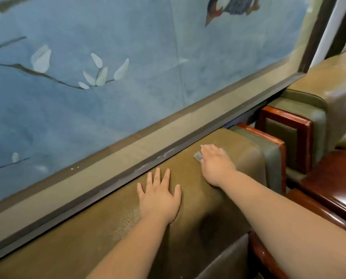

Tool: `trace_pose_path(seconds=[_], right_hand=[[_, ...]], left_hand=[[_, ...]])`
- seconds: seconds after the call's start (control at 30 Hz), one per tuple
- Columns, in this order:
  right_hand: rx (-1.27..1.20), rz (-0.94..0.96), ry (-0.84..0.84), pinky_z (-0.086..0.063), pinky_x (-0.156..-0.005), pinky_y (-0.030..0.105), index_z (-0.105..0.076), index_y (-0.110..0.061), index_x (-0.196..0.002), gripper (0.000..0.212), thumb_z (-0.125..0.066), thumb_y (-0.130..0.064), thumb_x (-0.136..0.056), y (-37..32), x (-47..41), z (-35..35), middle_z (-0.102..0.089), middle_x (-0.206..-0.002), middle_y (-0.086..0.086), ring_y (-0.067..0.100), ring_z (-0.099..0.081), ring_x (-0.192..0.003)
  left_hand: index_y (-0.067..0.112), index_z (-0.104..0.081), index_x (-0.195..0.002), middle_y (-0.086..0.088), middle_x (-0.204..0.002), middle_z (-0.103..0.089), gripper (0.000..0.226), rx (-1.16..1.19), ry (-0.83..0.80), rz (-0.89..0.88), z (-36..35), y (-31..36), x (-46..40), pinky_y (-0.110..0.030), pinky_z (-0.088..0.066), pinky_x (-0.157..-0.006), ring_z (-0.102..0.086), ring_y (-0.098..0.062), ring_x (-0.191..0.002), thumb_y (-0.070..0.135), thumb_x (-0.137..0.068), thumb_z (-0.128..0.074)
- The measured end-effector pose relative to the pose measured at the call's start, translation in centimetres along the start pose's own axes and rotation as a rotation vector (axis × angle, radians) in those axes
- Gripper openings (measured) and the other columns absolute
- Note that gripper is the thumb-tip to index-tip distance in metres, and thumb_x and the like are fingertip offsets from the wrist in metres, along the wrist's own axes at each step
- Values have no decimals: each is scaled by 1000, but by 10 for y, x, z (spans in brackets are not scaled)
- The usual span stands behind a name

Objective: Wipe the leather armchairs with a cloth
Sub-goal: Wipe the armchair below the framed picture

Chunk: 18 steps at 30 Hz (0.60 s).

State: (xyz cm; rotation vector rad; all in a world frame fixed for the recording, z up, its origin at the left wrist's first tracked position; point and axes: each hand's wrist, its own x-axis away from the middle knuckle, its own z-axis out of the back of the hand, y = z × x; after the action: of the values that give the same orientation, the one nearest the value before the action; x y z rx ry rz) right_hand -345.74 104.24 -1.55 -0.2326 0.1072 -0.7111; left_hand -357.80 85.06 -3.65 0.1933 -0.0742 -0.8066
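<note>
The right hand (216, 164) lies flat on the top of the backrest (188, 198) of the near olive-green leather armchair, close to its right end, and presses a small grey cloth (198, 157) under the palm. Only an edge of the cloth shows at the left of the fingers, so I cannot tell how it is folded. The fingers look nearly straight and pushing down, not curled around the cloth. The left hand (160, 196) rests beside it on the same backrest, fingers spread and straight, holding nothing (it seems to serve as a support).

The first risk is that the cloth slips out, because it is kept only by pressure and friction; a quick stroke toward the rounded corner could leave it behind or drop it into the gap beside the wooden armrest trim (268, 137). The second risk is the dark frame (148, 166) of the blue painted panel (87, 107), which runs just behind the backrest: a stroke going too far back could rub the knuckles against it. The leather under the left arm shows a speckled, worn-looking patch (125, 222), and hard rubbing there could, I judge, damage the surface more. The second armchair (301, 115) further right looks not yet reached.
</note>
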Motion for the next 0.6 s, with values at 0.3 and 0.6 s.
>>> trace_pose_path(seconds=[0.3,0.6], right_hand=[[-37,275,-132,-18,-128,38,-33,-16,-159,50,-37,-29,-111,25,-49,5,-34,-166,3,17,-26,-154],[-25,347,-60,-21,-127,43,-41,-13,-151,48,-38,-33,-107,1,-40,-15,-42,-157,4,21,-31,-151]], left_hand=[[25,-61,-146,-5,-139,-57,65,-95,235,-77,-28,11,-50,-49,-39,-114,-50,-28,-128,52,-92,-38],[15,-63,-141,-11,-135,-59,62,-81,321,-186,-37,8,-62,-50,-39,-109,-52,-32,-123,42,-89,-42]])
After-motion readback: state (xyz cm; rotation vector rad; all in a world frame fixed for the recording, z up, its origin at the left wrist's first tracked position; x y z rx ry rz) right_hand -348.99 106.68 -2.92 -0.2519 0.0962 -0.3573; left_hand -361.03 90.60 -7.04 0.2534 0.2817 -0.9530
